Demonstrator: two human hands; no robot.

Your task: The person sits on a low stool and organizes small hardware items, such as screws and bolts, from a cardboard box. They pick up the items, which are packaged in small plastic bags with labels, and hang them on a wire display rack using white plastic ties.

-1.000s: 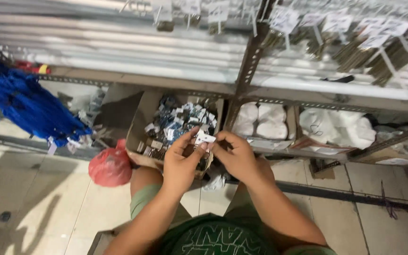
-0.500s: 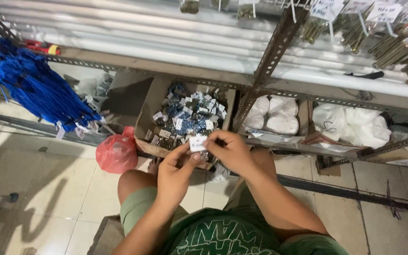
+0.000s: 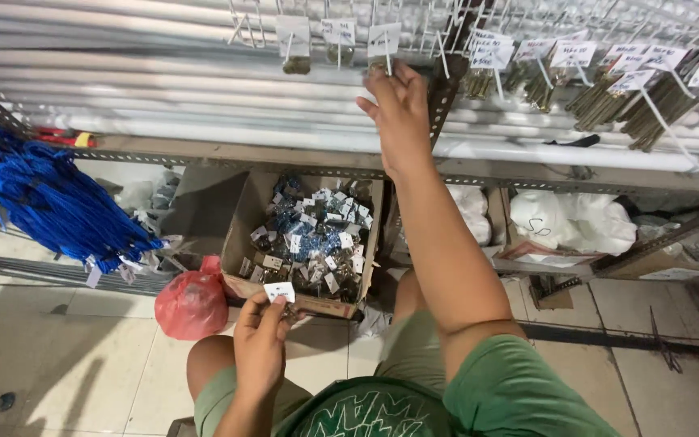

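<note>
My left hand (image 3: 262,344) is low in front of my knees and pinches a small white-tagged metal item (image 3: 279,292). Just beyond it sits an open cardboard box (image 3: 246,217) full of several small tagged packets of hardware. My right hand (image 3: 399,109) is stretched up to a wire rack and touches a white tag (image 3: 384,38) hanging on a hook; what its fingers enclose I cannot tell. Two more tagged packets (image 3: 293,42) hang to its left.
White pipes (image 3: 204,121) lie on a metal shelf. Blue cords (image 3: 50,202) hang at left, a red plastic bag (image 3: 192,300) sits on the tiled floor, white bags (image 3: 572,222) fill the lower shelf, and several bundles of brass screws (image 3: 657,97) hang at right.
My hands were together over the box holding one tagged item. Now my right hand has risen to the hooks, my left hand has dropped with a tagged item, and the view has tilted up.
</note>
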